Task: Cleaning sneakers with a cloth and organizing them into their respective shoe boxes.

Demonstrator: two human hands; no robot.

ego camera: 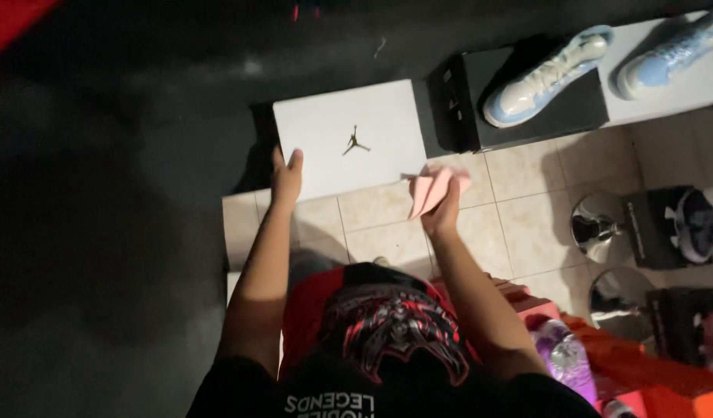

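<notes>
A white shoe box [349,131] with a small dark figure on its lid lies on the tiled floor ahead of me. My left hand [286,177] rests on the box's near left edge, fingers flat against the lid. My right hand [442,213] grips a crumpled pink cloth [432,188], held just past the box's near right corner and slightly above the tiles.
A black box [527,116] carries a pale blue and white sneaker [544,75]; a second blue sneaker [670,50] stands on a white box at top right. Shiny metal stands [600,224] and dark boxes with shoes line the right. A clear bottle [562,352] lies by my knee.
</notes>
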